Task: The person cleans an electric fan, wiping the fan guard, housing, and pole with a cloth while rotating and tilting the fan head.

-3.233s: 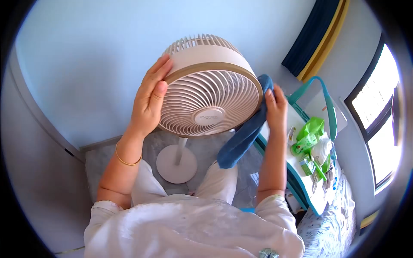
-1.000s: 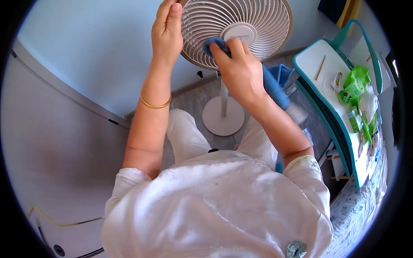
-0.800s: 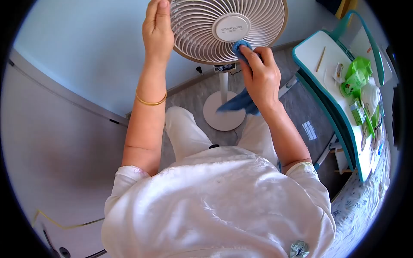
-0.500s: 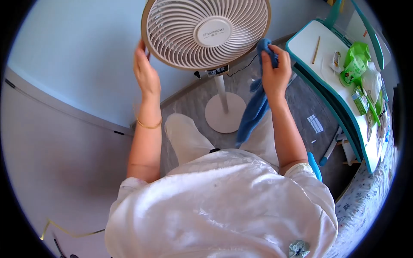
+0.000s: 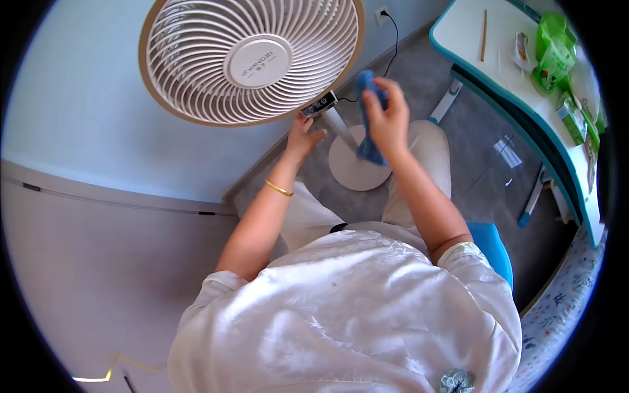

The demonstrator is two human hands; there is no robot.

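Observation:
A pedestal fan with a beige slatted grille [image 5: 196, 78] stands in front of me, its head tilted. Below the rim sits a small dark control panel [image 5: 319, 104] on a white pole [image 5: 341, 126]. My left hand [image 5: 303, 139] is under the head beside this panel, thumb stretched away from the fingers. The fingertips reach the rim's lower edge and are partly hidden. In my right hand [image 5: 388, 121], to the right of the pole, a bunched blue cloth [image 5: 372, 148] is gripped between thumb and fingers, its lower end hanging down, apart from the fan.
A white desk with a teal edge [image 5: 458, 26] stands right, holding a thin stick [image 5: 484, 36], a green cup [image 5: 552, 65] and a green box [image 5: 572, 118]. The fan's round base [image 5: 360, 171] rests on the grey floor. A black cord [image 5: 395, 46] runs to a wall socket [image 5: 382, 16].
The fan head has shifted left in view and tilted differently. My left hand went from the grille's left side to beneath the head. My right hand, still holding the cloth, moved lower and left.

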